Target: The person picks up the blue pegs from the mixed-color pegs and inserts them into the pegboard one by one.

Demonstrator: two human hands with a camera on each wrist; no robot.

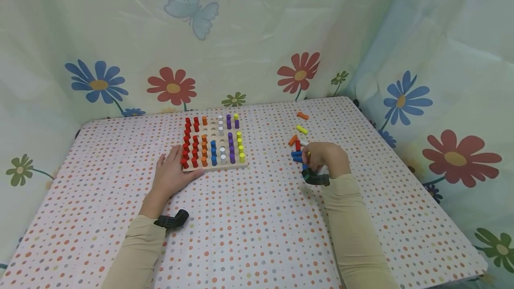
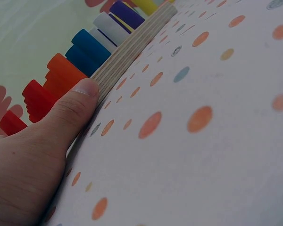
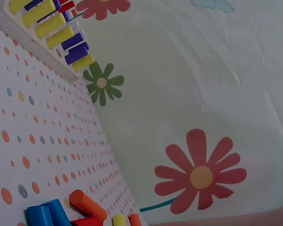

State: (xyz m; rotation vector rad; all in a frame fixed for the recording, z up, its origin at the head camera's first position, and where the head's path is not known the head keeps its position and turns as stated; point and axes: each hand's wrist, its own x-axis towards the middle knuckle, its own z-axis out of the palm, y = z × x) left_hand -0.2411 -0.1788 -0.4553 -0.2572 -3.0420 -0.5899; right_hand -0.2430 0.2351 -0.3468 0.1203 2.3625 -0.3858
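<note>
With my left hand (image 1: 172, 174) relaxed against the board (image 2: 133, 52) at eleven o'clock, my right hand (image 1: 324, 156), grip unclear, may scatter loose pegs (image 1: 296, 154) by brushing them.

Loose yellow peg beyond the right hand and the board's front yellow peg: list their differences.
The loose peg lies on its side; the board peg stands upright. The loose peg rests on the table, the board peg in the near right corner of the board. The loose peg lies apart from other pegs; the board peg ends a yellow line. Both are yellow cylinders.
</note>
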